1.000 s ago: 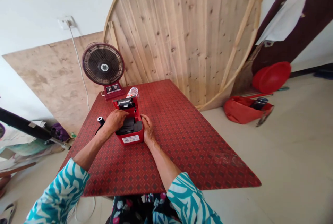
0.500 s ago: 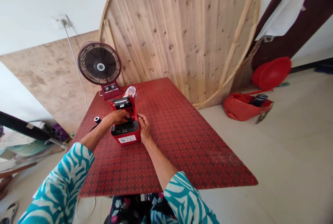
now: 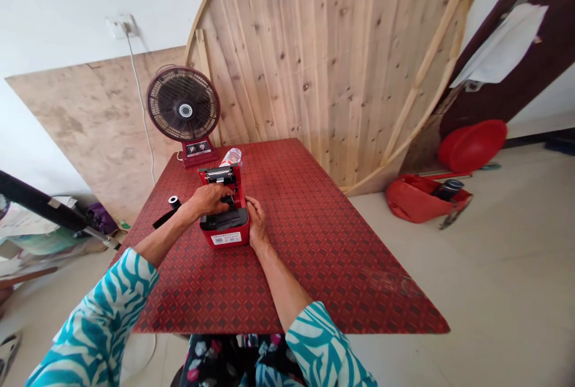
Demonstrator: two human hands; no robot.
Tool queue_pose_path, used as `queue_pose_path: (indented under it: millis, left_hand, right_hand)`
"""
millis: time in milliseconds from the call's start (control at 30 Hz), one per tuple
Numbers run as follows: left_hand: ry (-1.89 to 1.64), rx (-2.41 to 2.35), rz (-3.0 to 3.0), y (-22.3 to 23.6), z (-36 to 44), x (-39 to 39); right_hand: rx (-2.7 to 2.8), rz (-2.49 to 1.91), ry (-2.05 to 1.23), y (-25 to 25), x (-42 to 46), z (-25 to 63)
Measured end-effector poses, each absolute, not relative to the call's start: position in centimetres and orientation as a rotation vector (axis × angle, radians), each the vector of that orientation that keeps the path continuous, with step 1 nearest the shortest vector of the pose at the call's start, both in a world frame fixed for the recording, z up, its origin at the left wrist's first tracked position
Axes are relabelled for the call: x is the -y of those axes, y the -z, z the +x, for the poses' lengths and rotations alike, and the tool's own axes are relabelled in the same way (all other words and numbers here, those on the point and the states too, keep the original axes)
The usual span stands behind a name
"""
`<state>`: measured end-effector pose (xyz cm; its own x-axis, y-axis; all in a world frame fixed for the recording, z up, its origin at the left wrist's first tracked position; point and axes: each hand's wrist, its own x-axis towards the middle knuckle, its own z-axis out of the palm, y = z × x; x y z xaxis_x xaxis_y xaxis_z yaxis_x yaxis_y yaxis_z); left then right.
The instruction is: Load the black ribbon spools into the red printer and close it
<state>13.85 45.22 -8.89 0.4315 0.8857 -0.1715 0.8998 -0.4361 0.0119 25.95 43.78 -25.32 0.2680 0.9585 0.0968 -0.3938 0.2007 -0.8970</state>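
A red and black label printer (image 3: 226,238) stands on the table with its lid (image 3: 220,174) tipped up and back. From the left, my left hand (image 3: 210,200) reaches into its open bay, fingers bent down around something dark that I cannot make out. A dark, shiny strip (image 3: 230,219) lies across the printer's front top, just below those fingers. My right hand (image 3: 257,222) is closed against the printer's right side, gripping it. Left of the printer lies a small roll with a white core (image 3: 173,201), a black strip (image 3: 164,218) trailing from it.
On the red patterned table (image 3: 314,267), a fan (image 3: 184,108) and a clear plastic bottle (image 3: 232,157) stand behind the printer. A large round wooden board (image 3: 314,63) leans on the wall. An orange bag (image 3: 413,201) and a red basin (image 3: 474,146) are on the right.
A dark strip now shows over the printer's front top, where the bare panel was visible. My left hand remains in the bay; my right hand stays at the side. The view has shifted slightly.
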Motion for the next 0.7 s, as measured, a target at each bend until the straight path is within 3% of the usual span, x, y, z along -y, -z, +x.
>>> queue_pose_path:
  millis: [100, 333, 433, 600, 700]
  left_hand:
    - [0.021, -1.615, 2.516, 8.4, 12.6, -44.2]
    - [-0.81, -1.609, 2.255, 7.2, 3.6, -45.2]
    - [-0.721, -1.709, 2.166, 8.6, 1.4, -47.4]
    - [-0.213, -2.116, 2.136, 12.3, 2.5, -49.7]
    - [-0.164, -2.15, 2.11, 13.8, 3.4, -50.1]
  right_hand:
    - [0.781, -0.89, -1.109, 25.4, -43.8, 26.0]
    - [0.725, -0.888, -1.165, 24.9, -43.5, 26.2]
    - [0.687, -0.887, -1.202, 24.9, -43.5, 26.3]
    - [0.706, -0.902, -1.197, 25.5, -43.7, 26.4]
    - [0.715, -0.914, -1.182, 25.8, -43.8, 26.5]
